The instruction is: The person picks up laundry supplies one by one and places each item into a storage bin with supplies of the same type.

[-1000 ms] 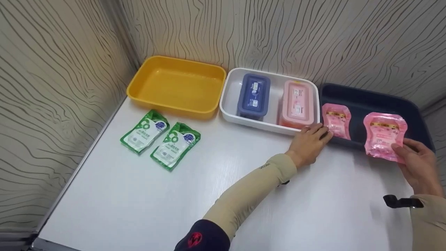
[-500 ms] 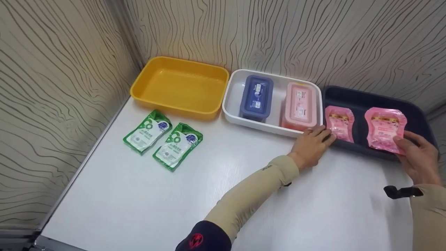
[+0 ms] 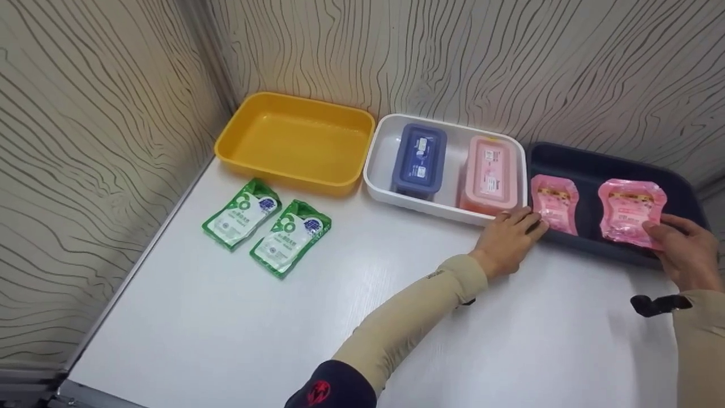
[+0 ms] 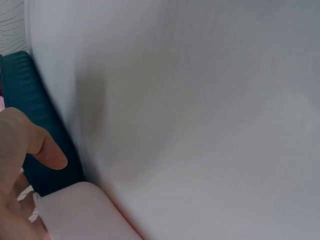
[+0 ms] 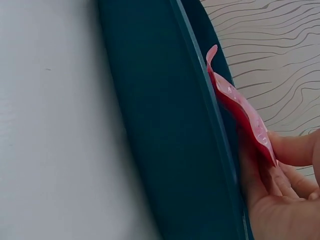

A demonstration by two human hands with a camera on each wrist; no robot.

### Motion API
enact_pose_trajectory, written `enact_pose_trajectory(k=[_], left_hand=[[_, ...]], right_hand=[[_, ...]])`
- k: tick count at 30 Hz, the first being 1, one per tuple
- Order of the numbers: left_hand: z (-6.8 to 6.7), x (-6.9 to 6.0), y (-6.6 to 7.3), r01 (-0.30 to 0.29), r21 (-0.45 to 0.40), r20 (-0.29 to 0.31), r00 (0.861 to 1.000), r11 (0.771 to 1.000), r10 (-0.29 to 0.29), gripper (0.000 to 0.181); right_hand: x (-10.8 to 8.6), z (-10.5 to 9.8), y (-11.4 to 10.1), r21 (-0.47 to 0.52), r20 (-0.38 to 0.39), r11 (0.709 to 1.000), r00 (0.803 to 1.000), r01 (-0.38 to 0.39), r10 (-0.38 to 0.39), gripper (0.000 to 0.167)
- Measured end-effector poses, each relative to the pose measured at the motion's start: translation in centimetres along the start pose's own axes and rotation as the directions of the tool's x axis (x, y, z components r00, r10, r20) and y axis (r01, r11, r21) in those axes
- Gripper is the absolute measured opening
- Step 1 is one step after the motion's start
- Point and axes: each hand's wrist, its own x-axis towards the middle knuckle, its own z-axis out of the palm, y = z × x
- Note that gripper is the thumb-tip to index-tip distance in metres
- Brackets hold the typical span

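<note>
White counter (image 3: 226,340) carries navy tray (image 3: 588,209) toward far right corner, white tray (image 3: 456,164) adjoining along far edge; left grip (image 3: 506,241) over their junction, thumb outside navy tray in left wrist view, hidden from head; whether clasping rim, cannot tell; right grip (image 3: 688,249) nearly closed, pinching pink pouch (image 3: 631,212) over navy tray; only right wrist view shows fingers behind pouch.

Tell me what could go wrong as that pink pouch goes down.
The right hand pinches the held pouch near one corner, so it might twist or slip on release.

The pouch is close to the near rim of the dark tray, and could catch there.

The left hand is where the white tray meets the dark one; a push might shift either.
</note>
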Motion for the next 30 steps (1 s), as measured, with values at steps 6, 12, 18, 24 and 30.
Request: enact_pose_trajectory(k=[6, 12, 18, 24, 30], left_hand=[[-0.1, 0.0, 0.1, 0.000, -0.003, 0.002, 1.000, 1.000, 0.000, 0.072], [-0.2, 0.0, 0.0, 0.009, -0.008, 0.019, 1.000, 1.000, -0.009, 0.072], [-0.4, 0.1, 0.0, 0.014, -0.007, 0.038, 0.999, 1.000, -0.014, 0.074], [-0.2, 0.1, 0.2, 0.008, -0.013, 0.035, 0.999, 1.000, -0.008, 0.073], [-0.1, 0.1, 0.1, 0.018, -0.009, 0.034, 0.999, 1.000, -0.018, 0.074]], right_hand=[[0.5, 0.2, 0.1, -0.113, 0.027, 0.993, 0.999, 0.038, -0.035, 0.030], [1.1, 0.8, -0.1, -0.397, 0.008, 0.916, 0.998, 0.055, -0.056, 0.066], [1.3, 1.3, -0.2, -0.511, 0.006, 0.855, 0.995, 0.088, -0.099, 0.069], [1.2, 1.6, 0.3, -0.617, 0.023, 0.771, 0.983, 0.158, -0.183, 0.066], [1.3, 2.3, 0.5, -0.711, 0.048, 0.675, 0.971, 0.197, -0.233, 0.064]])
